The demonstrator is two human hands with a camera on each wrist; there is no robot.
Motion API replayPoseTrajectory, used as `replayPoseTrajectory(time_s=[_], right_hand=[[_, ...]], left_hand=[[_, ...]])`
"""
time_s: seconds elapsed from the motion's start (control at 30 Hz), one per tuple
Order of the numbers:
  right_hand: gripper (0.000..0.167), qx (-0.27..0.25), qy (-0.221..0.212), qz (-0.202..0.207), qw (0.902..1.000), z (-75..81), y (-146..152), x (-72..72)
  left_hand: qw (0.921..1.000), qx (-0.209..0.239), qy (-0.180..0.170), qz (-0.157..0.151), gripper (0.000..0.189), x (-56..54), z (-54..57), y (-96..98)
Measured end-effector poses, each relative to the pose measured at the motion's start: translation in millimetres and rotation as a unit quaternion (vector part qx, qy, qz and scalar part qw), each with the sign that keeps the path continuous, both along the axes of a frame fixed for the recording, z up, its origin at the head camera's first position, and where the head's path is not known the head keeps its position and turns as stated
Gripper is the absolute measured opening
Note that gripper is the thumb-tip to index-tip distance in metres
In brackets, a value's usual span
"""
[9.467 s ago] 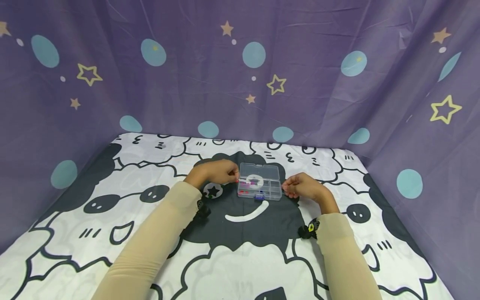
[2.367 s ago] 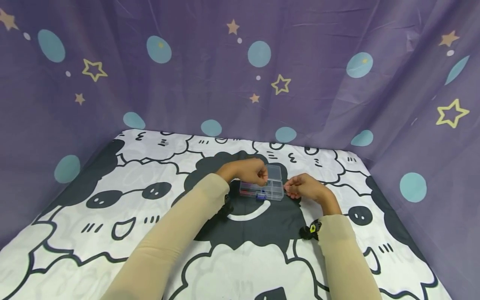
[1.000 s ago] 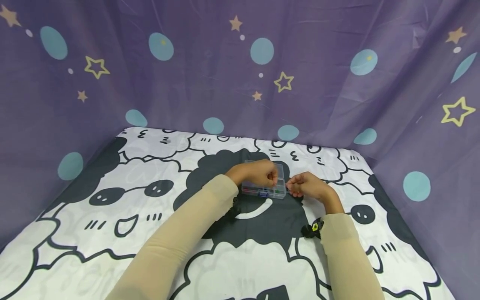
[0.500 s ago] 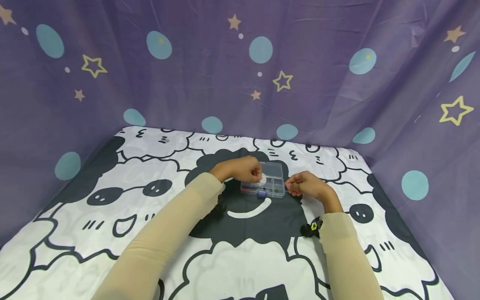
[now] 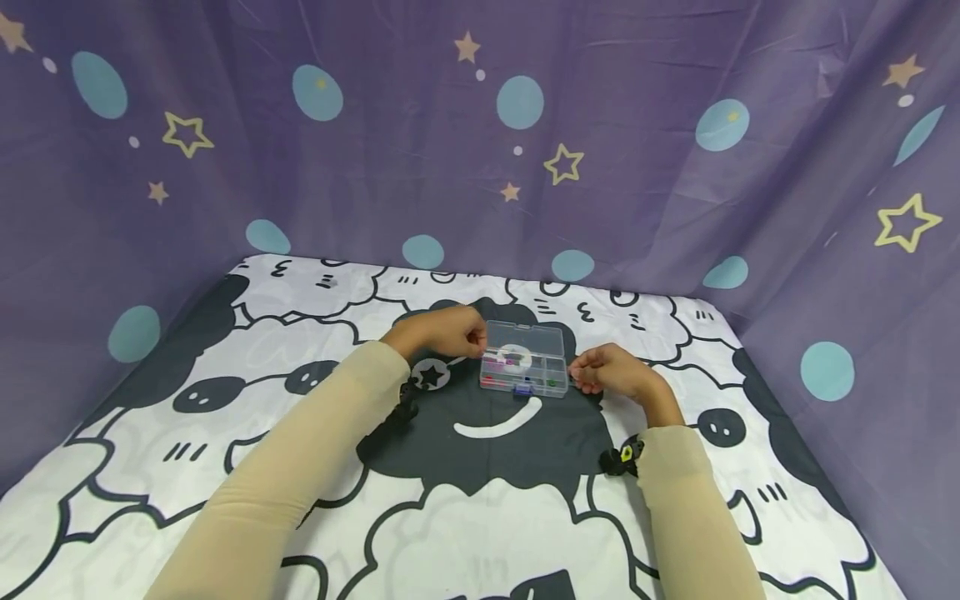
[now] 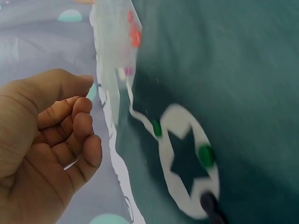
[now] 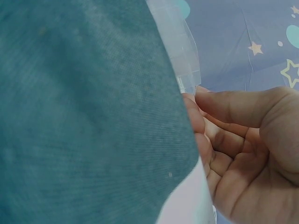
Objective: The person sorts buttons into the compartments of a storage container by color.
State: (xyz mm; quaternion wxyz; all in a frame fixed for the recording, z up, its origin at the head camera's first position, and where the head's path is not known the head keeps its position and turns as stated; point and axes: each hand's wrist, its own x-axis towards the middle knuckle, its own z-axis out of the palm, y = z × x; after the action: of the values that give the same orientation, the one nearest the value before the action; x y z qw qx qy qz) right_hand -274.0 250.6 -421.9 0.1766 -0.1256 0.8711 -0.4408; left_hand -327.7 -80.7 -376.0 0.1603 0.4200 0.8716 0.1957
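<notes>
A clear divided plastic box (image 5: 543, 339) stands with its lid raised on the dark patch of the cloth. Red pieces (image 5: 489, 381) and pink ones (image 5: 495, 362) lie in its left compartments; a small green piece (image 5: 552, 383) is at the front right. My left hand (image 5: 455, 332) hovers by the box's left side, fingers loosely bent, nothing visible between thumb and fingertips. Below it in the left wrist view, a green piece (image 6: 206, 156) and a smaller green one (image 6: 157, 128) lie on the cloth. My right hand (image 5: 611, 371) pinches the box's right edge.
A dark, blurred piece (image 6: 209, 201) shows near the printed star in the left wrist view. The box has a blue latch (image 5: 522, 390) in front. A cartoon-print cloth (image 5: 487, 533) covers the table, and a purple curtain (image 5: 420, 175) hangs behind and at both sides.
My left hand has moved from over the box's right compartments back to its left side. The green piece now shows at the front right, unlike 2.4 seconds ago. My right hand stays put.
</notes>
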Motion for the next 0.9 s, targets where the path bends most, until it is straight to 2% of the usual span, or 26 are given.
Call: replayPoseTrajectory(time_s=[0.3,0.53,0.77,0.9], right_hand=[[0.024,-0.002,-0.002,-0.003,1.0,-1.1,2,-1.1],[0.022,-0.004,0.003,0.004,1.0,-3.5,0,-1.2],[0.024,-0.008,0.0,0.0,1.0,-1.3,1,0.7],[0.024,-0.013,0.0,0.003,0.9999,-2.3,2,-0.2]], left_hand=[[0.9992,-0.028,0.008,0.027,0.012,-4.6,-8.1,-23.8],[0.9987,-0.042,-0.002,0.03,0.009,-5.1,-12.2,-35.2],[0.9977,-0.046,-0.039,0.032,0.003,-6.5,-17.8,-42.7],[0.9976,-0.047,-0.04,0.032,0.004,-8.6,-21.6,-44.4]])
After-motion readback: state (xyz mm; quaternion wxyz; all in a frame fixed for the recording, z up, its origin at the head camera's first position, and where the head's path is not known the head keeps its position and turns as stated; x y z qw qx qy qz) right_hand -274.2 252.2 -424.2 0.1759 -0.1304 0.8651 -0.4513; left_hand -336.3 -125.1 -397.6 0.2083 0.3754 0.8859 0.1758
